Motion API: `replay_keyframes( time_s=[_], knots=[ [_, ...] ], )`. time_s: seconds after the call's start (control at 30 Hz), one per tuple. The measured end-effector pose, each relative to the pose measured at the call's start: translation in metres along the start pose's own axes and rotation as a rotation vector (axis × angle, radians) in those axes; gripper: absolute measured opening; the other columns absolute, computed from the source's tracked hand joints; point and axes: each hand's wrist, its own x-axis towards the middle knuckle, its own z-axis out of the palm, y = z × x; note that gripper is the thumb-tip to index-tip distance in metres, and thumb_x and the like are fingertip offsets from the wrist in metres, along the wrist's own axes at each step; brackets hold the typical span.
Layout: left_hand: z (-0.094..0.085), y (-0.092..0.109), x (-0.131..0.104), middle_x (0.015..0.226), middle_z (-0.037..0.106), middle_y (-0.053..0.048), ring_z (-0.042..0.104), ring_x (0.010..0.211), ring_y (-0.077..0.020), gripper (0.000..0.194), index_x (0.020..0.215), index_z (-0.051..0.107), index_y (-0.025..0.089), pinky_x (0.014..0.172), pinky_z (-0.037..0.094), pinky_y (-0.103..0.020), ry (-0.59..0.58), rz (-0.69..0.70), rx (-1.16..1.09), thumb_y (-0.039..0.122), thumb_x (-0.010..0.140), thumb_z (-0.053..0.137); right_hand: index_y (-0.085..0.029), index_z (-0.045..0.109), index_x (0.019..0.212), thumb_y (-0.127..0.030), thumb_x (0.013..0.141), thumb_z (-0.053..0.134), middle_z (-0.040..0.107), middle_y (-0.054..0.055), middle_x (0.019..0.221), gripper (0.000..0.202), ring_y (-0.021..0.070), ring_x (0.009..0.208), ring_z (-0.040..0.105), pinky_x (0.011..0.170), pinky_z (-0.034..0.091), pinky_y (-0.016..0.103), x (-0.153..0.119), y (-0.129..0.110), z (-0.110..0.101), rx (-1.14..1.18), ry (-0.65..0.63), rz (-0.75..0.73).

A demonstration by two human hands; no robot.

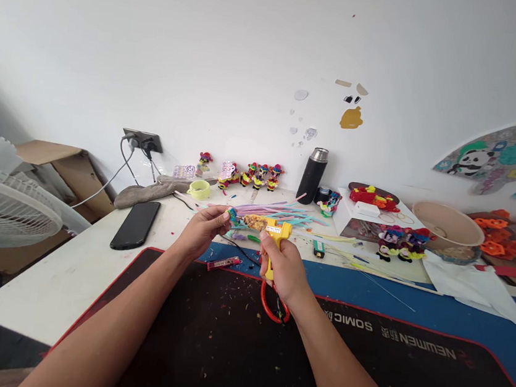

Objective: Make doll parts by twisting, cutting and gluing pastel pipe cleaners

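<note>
A yellow hot glue gun (pixel 277 236) is gripped by my right hand (pixel 284 268), its stained nozzle pointing left. Between the fingertips of my left hand (pixel 205 228) is a small blue and green fuzzy piece (pixel 233 217), close to the nozzle tip. Whether nozzle and piece touch I cannot tell. Just below my right hand lie scissors with red handles (pixel 268 309), partly covered by it. A small pink packet (pixel 223 263) rests on the mat's back edge. Behind both hands pipe cleaners (pixel 279 211) in purple, pink and teal are spread out.
A black desk mat (pixel 221 351) covers the front. Small colourful dolls (pixel 260 178) line the wall beside a black thermos (pixel 312 176). A phone (pixel 135 225) and white fan (pixel 6 196) are at left. At right stand a white box (pixel 366 221), a round bowl (pixel 445 221) and more dolls (pixel 401 244).
</note>
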Motion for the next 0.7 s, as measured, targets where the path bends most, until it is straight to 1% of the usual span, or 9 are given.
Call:
replay_keyframes(
  time_s=[0.2, 0.37, 0.57, 0.7],
  knots=[
    [-0.001, -0.001, 0.001, 0.067, 0.06, -0.001, 0.047, 0.06, -0.0106, 0.031, 0.085, 0.079, 0.015, 0.057, 0.034, -0.025, -0.001, 0.009, 0.004, 0.038, 0.068, 0.092, -0.021, 0.052, 0.07, -0.07, 0.088, 0.06, 0.051, -0.004, 0.042, 0.053, 0.0103, 0.031, 0.04, 0.033, 0.032, 0.022, 0.0, 0.002, 0.0, 0.009, -0.024, 0.005],
    [-0.004, -0.001, 0.003, 0.068, 0.062, -0.001, 0.05, 0.061, -0.0109, 0.03, 0.086, 0.079, 0.016, 0.057, 0.036, -0.025, 0.025, 0.027, -0.019, 0.036, 0.069, 0.092, -0.02, 0.056, 0.073, -0.071, 0.086, 0.062, 0.052, -0.004, 0.042, 0.053, 0.0101, 0.031, 0.039, 0.033, 0.031, 0.022, -0.001, 0.001, 0.002, 0.057, -0.038, 0.002],
    [-0.01, 0.003, 0.008, 0.07, 0.063, -0.001, 0.055, 0.063, -0.0114, 0.037, 0.09, 0.077, 0.016, 0.057, 0.043, -0.023, 0.105, 0.026, -0.161, 0.037, 0.065, 0.094, -0.018, 0.062, 0.077, -0.071, 0.087, 0.062, 0.05, -0.004, 0.042, 0.054, 0.0098, 0.032, 0.039, 0.034, 0.03, 0.023, -0.004, -0.001, 0.005, 0.081, -0.081, -0.014],
    [-0.015, 0.005, 0.012, 0.067, 0.06, 0.001, 0.055, 0.063, -0.0101, 0.037, 0.081, 0.072, 0.016, 0.055, 0.043, -0.02, 0.194, 0.042, -0.274, 0.035, 0.061, 0.096, -0.017, 0.065, 0.087, -0.071, 0.087, 0.061, 0.051, -0.005, 0.044, 0.054, 0.0095, 0.032, 0.039, 0.034, 0.028, 0.022, -0.002, 0.005, 0.006, 0.142, -0.101, -0.023]
  ],
)
